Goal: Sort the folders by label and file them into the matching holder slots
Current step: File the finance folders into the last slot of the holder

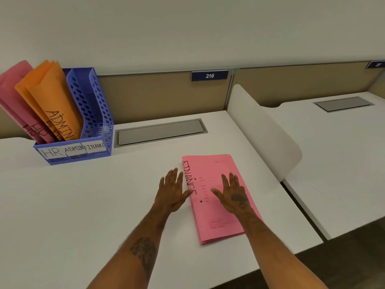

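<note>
A pink folder (210, 211) marked FINANCE lies flat on the white desk (83, 205), right of centre. My right hand (232, 195) is spread flat over it, fingers apart. Just off the folder's left edge, my left hand (173, 189) is open too, its thumb touching that edge. At the far left stands a blue perforated holder (91, 126) with slots labelled HR, ADMIN and FINANCE. Pink HR folders (14, 94) fill its left slot and orange ADMIN folders (54, 101) its middle slot. The FINANCE slot on the right looks empty.
A grey cable hatch (160, 131) is set into the desk behind the folder. A tan partition with a sign reading 216 (209, 75) runs along the back. A white divider (262, 126) separates this desk from the neighbouring desk (337, 163) on the right.
</note>
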Available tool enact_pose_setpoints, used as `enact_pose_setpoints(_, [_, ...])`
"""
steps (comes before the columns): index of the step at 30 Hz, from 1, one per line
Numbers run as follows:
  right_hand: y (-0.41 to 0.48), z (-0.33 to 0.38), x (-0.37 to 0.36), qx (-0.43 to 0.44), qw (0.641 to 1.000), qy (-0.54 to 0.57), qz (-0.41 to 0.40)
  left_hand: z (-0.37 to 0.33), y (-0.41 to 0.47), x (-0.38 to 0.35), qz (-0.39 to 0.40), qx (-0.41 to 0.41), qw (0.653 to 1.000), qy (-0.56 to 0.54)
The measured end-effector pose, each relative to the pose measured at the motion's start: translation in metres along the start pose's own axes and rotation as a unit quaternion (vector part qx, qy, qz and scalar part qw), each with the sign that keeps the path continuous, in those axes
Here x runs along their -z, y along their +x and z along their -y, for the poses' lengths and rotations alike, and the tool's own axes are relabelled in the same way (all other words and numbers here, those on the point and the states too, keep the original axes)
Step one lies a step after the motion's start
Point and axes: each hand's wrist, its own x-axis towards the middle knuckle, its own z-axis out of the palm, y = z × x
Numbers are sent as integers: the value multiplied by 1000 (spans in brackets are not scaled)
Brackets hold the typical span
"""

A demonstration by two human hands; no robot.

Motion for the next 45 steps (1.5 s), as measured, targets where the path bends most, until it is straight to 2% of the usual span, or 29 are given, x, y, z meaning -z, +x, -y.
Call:
enact_pose_setpoints(5, [9,-36,-5,-8,999,0,48,-25,8,-17,30,35,998,-42])
enact_pose_setpoints(9, [18,-63,-10,-31,998,14,58,-48,14,-27,27,132,978,-157])
enact_pose_setpoints(13, [25,-73,-12,-56,997,45,32,-65,19,-36,19,228,948,-222])
enact_pose_setpoints(19, [33,-71,-8,-89,986,143,-7,-79,23,-41,14,279,932,-230])
enact_pose_setpoints(22, [38,-72,-1,-120,971,206,-18,-82,24,-38,3,279,927,-251])
enact_pose_setpoints(25, [41,-75,7,-143,957,249,-35,-85,24,-34,-14,279,907,-315])
enact_pose_setpoints(33, [43,-76,27,-176,923,338,-58,-101,20,-15,-88,269,781,-557])
enact_pose_setpoints(38, [47,-62,41,-150,914,372,-64,-99,16,2,-122,236,751,-604])
enact_pose_setpoints(41, [48,-45,47,-123,920,368,-55,-93,12,15,-145,215,745,-615])
enact_pose_setpoints(45, [45,-18,52,-88,907,410,-42,-74,-2,32,-174,203,731,-628])
